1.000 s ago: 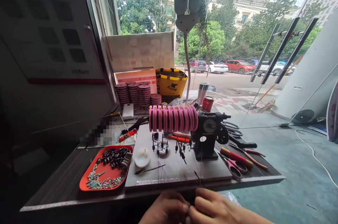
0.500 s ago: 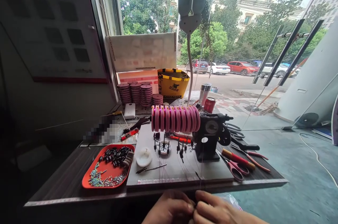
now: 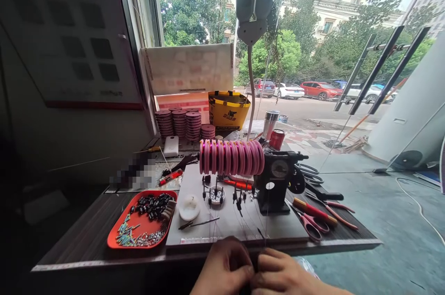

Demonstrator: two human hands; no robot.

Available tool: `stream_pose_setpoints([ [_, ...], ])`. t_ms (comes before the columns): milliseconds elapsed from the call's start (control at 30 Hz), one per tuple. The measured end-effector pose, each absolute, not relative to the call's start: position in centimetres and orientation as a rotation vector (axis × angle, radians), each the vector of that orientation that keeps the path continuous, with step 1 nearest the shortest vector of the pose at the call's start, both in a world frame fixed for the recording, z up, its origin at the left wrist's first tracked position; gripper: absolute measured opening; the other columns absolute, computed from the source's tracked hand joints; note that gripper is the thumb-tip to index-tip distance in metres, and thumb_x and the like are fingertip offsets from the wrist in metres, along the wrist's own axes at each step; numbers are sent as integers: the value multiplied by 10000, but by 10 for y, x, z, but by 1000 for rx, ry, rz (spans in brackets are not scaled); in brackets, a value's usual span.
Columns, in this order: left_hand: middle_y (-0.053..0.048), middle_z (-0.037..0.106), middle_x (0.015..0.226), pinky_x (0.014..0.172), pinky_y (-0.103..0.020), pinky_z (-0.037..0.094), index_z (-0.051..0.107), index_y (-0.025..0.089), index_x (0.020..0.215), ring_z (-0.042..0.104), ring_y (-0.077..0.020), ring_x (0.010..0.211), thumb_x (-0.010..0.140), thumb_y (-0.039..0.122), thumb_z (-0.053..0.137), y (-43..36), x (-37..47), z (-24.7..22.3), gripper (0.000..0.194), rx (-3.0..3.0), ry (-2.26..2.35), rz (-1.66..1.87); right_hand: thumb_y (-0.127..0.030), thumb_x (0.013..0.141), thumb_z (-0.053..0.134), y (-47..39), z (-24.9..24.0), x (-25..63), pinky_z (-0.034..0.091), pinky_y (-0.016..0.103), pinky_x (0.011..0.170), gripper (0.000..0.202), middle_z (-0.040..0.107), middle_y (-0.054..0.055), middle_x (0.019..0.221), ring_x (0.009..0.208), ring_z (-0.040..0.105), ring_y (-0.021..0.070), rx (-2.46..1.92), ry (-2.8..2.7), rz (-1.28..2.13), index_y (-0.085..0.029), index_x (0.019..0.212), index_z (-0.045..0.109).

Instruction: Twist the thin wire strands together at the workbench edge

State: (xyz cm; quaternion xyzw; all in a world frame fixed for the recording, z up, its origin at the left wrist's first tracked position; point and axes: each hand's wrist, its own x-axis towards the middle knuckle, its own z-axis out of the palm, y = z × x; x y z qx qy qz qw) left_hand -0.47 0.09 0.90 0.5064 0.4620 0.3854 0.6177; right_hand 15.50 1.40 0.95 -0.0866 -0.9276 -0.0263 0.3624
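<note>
1. At the far left of the bench, an orange tray [image 3: 114, 238] is seen, holding black beads and small coloured tubes; it is untouched.
2. Just right of it, a white disc [image 3: 188, 208] and a thin needle tool [image 3: 198, 224] lie on the grey mat [image 3: 278, 225], apart from both hands.
3. Behind these, a row of pink spools [image 3: 231, 157] is mounted beside the black winder [image 3: 274, 183]; thin lines are strung from the spools down over the mat toward the near edge.
4. The left hand [image 3: 222, 269] is held at the near edge of the bench, fingers curled and pinched shut against the right hand's fingertips. What is pinched is too small to be made out; a line end is judged likely.
5. The right hand [image 3: 283, 274] is likewise closed, thumb and forefinger pressed together where the two hands meet.
6. Compared with half a second ago, both hands have been raised slightly toward the mat's front edge, and the contact between them has been kept. Fine work on the line is judged to be continuing, not finished.
7. At the right, red scissors [image 3: 311, 225] and pliers [image 3: 333, 207] lie unused.
</note>
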Motion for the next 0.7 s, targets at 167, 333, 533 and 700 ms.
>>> stream_pose_setpoints([
  [167, 7, 477, 637, 554, -264, 295, 532, 173, 508, 431, -147, 621, 642, 192, 616, -5, -6, 12, 159, 1455, 1093, 983, -375, 927, 362, 11, 37, 155, 333, 216, 512, 393, 497, -24, 531, 524, 403, 108, -564, -2297, 656, -192, 606, 494],
  [333, -33, 503, 678, 572, -269, 321, 599, 157, 557, 466, -156, 620, 746, 477, 580, -15, -1, 1, 372, 1502, 1205, 1252, -372, 773, 611, 9, 54, 152, 353, 225, 576, 271, 470, -23, 602, 605, 420, 116, -852, -1783, 1429, -160, 631, 519],
  [533, 13, 427, 605, 566, -259, 317, 570, 173, 521, 443, -156, 634, 650, 608, 616, -11, 1, -10, 457, 1314, 1104, 1248, -344, 733, 650, 10, 53, 150, 338, 222, 567, 251, 470, -29, 599, 596, 405, 112, -823, -1709, 1514, -157, 624, 524],
  [700, -4, 458, 622, 509, -252, 292, 543, 164, 514, 395, -122, 547, 716, 531, 590, -14, 0, -3, 422, 1489, 1269, 1260, -277, 728, 623, 8, 57, 149, 346, 227, 591, 179, 497, -23, 599, 609, 431, 123, -854, -1808, 1428, -160, 620, 542],
])
